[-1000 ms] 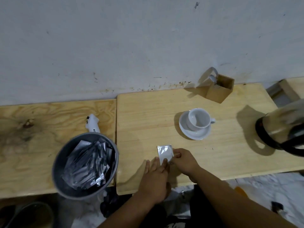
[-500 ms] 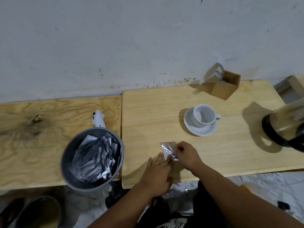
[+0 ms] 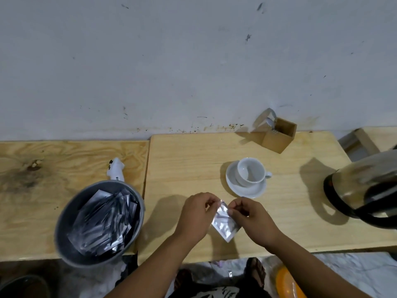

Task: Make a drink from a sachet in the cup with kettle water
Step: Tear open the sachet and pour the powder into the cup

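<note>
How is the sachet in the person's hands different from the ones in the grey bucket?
The sachet is single, pinched at its top edge by the left hand and right hand, and held above the table. The bucket sachets are many, heaped loosely at mixed angles inside the bucket, touched by nobody. Both kinds are small, flat, silvery foil packets.

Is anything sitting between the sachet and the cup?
Nothing visible. Both hands, left and right, pinch the sachet just in front of the cup on its saucer; only bare table lies between.
</note>
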